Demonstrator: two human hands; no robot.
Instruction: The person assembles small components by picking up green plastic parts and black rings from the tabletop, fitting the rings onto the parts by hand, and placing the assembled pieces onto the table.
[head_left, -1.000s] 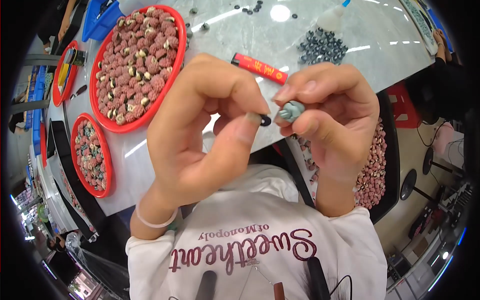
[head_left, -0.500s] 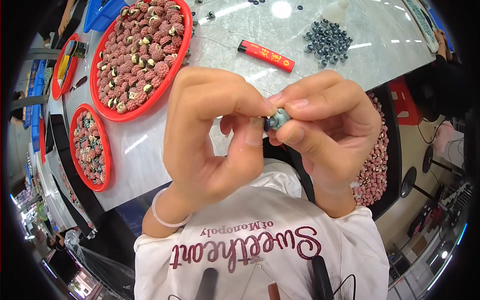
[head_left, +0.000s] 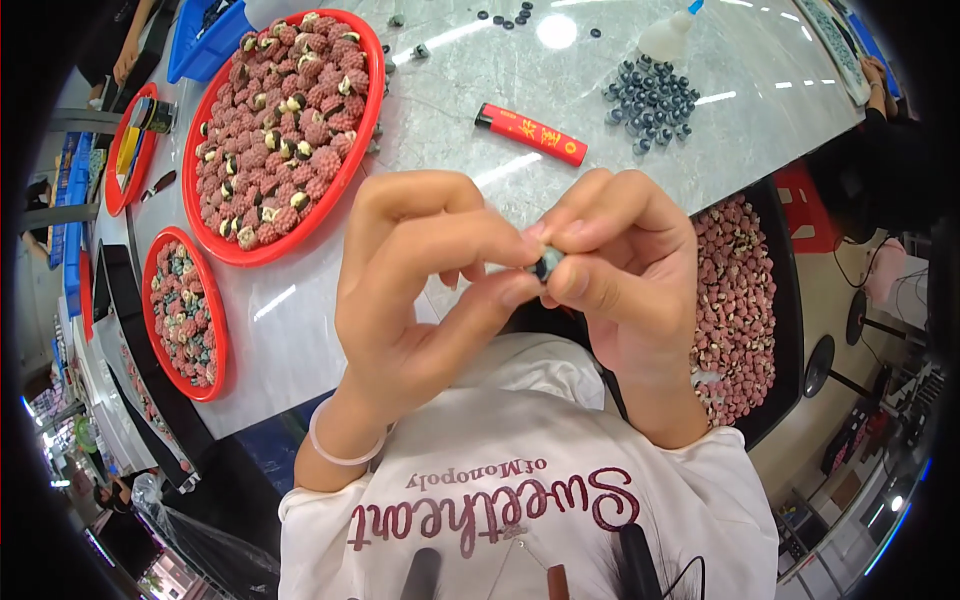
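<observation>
In front of my chest, both hands meet over one small grey-green piece [head_left: 550, 261] with a dark round part on its left side. My left hand [head_left: 415, 275] is closed in a pinch on the dark part, its thumb and forefinger tips touching there. Thumb and fingers of my right hand [head_left: 635, 265] grip the grey-green part, covering most of it. Beyond the hands on the table [head_left: 460, 165] lies a red stick-shaped case [head_left: 535, 134] with a black end. A cluster of small dark-blue, round-topped pieces [head_left: 652, 100] sits farther right.
A large red tray [head_left: 379, 85] of pink berry-like pieces and a smaller red tray [head_left: 222, 345] stand left. A blue bin [head_left: 205, 48] and a white bottle [head_left: 665, 38] are farther back. To the right is a black bin [head_left: 787, 330] of pink pieces. Other people's hands [head_left: 876, 75] show at the edges.
Both hands have come slightly closer together and lower in the picture, the right one moving leftward. The grey-green piece has turned and is more covered by the fingers.
</observation>
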